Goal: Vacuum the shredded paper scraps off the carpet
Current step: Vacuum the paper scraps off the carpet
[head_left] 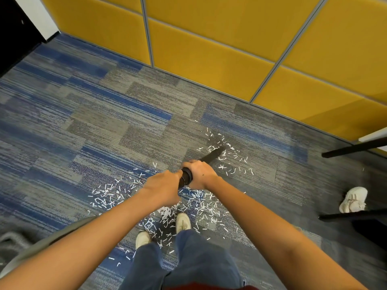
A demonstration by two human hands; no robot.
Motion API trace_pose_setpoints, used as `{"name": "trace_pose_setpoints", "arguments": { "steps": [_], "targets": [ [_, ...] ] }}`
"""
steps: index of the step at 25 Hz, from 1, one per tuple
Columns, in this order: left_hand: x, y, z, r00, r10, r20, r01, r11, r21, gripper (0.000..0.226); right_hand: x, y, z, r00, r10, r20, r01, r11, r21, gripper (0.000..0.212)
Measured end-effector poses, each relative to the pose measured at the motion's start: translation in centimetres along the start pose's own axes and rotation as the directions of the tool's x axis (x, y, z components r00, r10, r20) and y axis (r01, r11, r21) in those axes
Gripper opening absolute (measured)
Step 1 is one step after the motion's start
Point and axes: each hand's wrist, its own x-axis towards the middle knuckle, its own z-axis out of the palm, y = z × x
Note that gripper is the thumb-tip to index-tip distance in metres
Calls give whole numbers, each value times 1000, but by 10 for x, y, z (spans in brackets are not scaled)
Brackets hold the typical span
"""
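Paper scraps (104, 197) all over the blue-and-grey striped carpet (83, 122), little white strips. Thickest in a band from left of the arms across to the feet, plus a looser patch further out toward the wall.

Gripping a black vacuum wand (210, 157) two-handed. Right hand (201, 173) out front, fingers curled down over the tube just past the ribbed collar. Left hand (162, 188) right behind it, wrapped round the rear end, though can't really see the tube under that one. Pointing the wand away and to the right, tip down on the carpet in the middle of that far patch, a bit blurred.

Standing in blue jeans (188, 264) and pale shoes (182, 222) right in the mess, strips between and around both feet.

Yellow padded wall panels (209, 49) with grey seams along the top. Over on the right, somebody else's white sneaker (354, 199) between two black furniture legs (356, 147), well apart from the scraps. Something grey and curved (52, 237) poking out under the left forearm, no idea what.
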Motion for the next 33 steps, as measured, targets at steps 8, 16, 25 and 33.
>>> {"name": "trace_pose_setpoints", "arguments": {
  "steps": [8, 16, 25, 33],
  "targets": [
    [2, 16, 5, 999, 53, 7, -53, 998, 29, 55, -22, 14, 3, 999, 44, -8, -43, 999, 25, 31],
    [-23, -24, 13, 999, -37, -20, 37, 999, 0, 62, 0, -34, 14, 998, -56, -2, 56, 998, 24, 26],
    [-31, -37, 26, 999, -39, -22, 38, 999, -29, 62, -6, -48, 24, 998, -62, 0, 62, 998, -3, 25],
    [-37, -49, 32, 1000, -22, -20, 22, 1000, -8, 61, -12, -60, 28, 997, -79, 16, 80, 997, -8, 27]
  ]
}}
